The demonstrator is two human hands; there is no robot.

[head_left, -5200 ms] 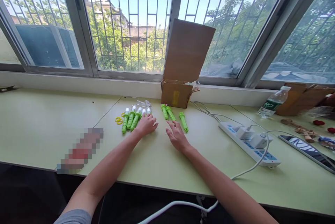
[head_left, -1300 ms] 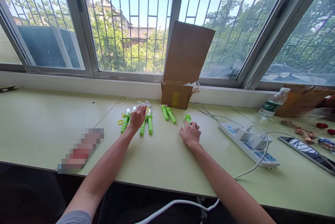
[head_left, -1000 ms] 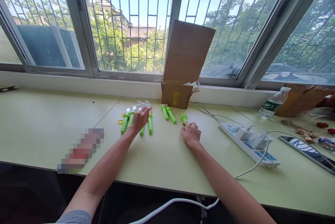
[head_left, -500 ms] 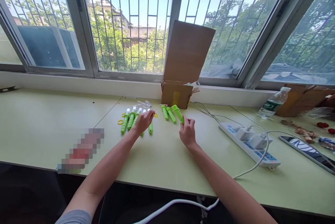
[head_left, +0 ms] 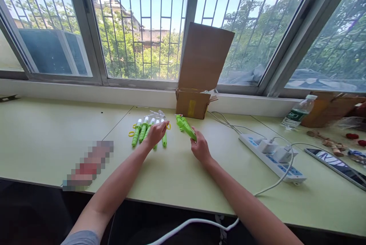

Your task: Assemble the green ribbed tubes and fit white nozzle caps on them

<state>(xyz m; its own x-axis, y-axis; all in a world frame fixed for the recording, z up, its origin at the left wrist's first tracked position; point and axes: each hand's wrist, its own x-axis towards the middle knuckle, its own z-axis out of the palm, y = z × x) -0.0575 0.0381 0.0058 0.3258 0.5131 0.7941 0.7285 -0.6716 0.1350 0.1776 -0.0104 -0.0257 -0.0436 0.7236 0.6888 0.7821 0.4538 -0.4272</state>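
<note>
Yellow rings (head_left: 129,134) on the pale green tabletop (head_left: 177,176), just left of a row of white-ended green tubes (head_left: 142,132). Clear plastic bits (head_left: 159,114) behind the row. Left hand (head_left: 156,132) is over the row, fingertips pinched on another yellow ring (head_left: 170,126); can't tell if it touches the tubes. At least one loose green tube (head_left: 179,123) lies in front of the cardboard box (head_left: 192,103), flap up. Held green tube (head_left: 189,129) overlaps it in view; contact unclear. Right hand (head_left: 200,146) has fingers closed round that tube's near end, far end pointing left and away. Further right: white power strip (head_left: 259,152), water bottle (head_left: 297,114), phone (head_left: 339,166).
</note>
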